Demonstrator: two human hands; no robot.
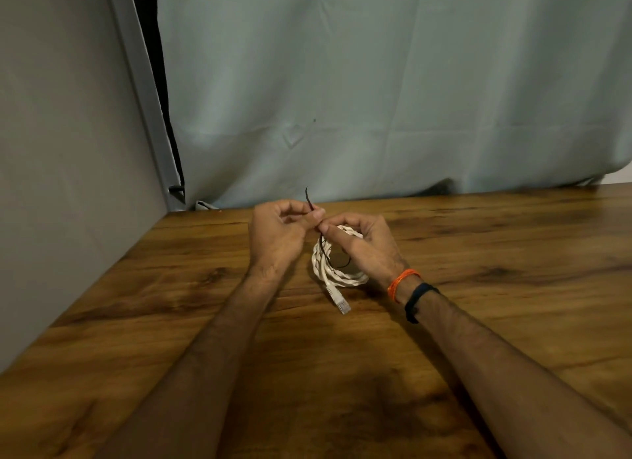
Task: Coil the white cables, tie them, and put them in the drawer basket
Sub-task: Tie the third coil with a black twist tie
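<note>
Both hands, L (277,234) & R (364,244), pinch a black tie (310,202) just above coiled white cable (337,277) on bench (478,287).

The white cable (337,274) lay wound into a small round coil of several loops, just right of the frame's centre. Its strands were twisted round one another along the coil's left and lower arc. The upper right part of the coil was hidden, so its full outline could not be told. One end stuck out from the bottom of the coil toward the lower middle of the frame and ended in a clear plastic plug (343,305) that pointed down and slightly right. A thin dark tie (310,201) rose from above the coil, its tip curling toward the upper middle, and ran down across the coil's inside.
</note>
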